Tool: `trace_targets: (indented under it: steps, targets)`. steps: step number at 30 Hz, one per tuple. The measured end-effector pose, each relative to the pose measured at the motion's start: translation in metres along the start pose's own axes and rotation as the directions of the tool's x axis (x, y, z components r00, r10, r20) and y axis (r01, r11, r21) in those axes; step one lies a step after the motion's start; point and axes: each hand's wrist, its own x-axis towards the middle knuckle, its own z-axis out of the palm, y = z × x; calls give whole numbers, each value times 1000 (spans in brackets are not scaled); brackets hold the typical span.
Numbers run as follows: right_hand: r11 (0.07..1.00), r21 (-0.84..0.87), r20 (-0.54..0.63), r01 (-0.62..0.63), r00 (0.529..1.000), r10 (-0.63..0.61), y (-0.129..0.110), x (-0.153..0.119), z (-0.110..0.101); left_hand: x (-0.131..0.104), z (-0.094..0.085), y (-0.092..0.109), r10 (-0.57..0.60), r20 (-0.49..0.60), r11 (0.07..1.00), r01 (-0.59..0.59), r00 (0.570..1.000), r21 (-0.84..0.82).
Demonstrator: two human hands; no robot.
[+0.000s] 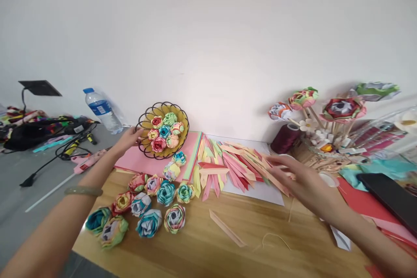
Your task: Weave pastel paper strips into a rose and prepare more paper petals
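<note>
My left hand (132,139) grips the left rim of a round woven basket (146,116), which tilts toward me and holds several folded paper flowers (165,130). Over the right end of a pile of folded paper strips (239,160) is my right hand (288,173), its fingers stretched out and nothing visible in them. Whether its fingertips touch the strips I cannot tell. More paper flowers (149,222) lie on the wooden table in front of the basket. One loose peach strip (227,228) and a thin piece of string (276,236) lie nearer to me.
A water bottle (103,110) and a pink glue gun (87,160) are on the left. Long-stemmed paper flowers (343,108) stand at the right, near a dark thread spool (285,138). A black phone (387,197) rests on red paper. Pink paper (130,156) lies under the basket.
</note>
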Motion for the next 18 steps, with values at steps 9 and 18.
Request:
trace_targets:
  steps: [9, 18]
  targets:
    - [953, -159, 171, 258, 958, -231, -21, 107, 77, -7, 1, 9, -174, -19, 894, 150, 984, -422]
    - [925, -195, 310, 325, 915, -257, -21, 101, 98, -24, 4, 30, -145, 35, 789, 137, 989, -599]
